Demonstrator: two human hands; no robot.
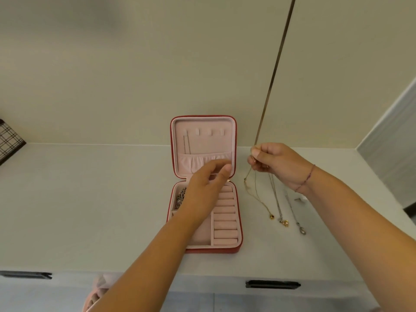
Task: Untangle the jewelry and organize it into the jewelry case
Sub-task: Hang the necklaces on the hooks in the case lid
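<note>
A red jewelry case [238, 235] with pink lining lies open on the white counter, lid upright against the wall. One thin chain [187, 144] hangs from a hook in the lid. A chunky bracelet [180, 197] lies in the upper left compartment. My left hand [206, 188] hovers over the case near the hinge, fingers apart, holding nothing I can see. My right hand [275, 164], right of the case, pinches the top of a thin gold necklace [258, 200] whose round pendant rests on the counter. Two silver necklaces [290, 209] lie beside it.
A checked box [9, 140] stands at the far left against the wall. The counter [90, 210] runs wide, with its front edge near me and black drawer handles [272, 284] below. A side wall closes off the right end.
</note>
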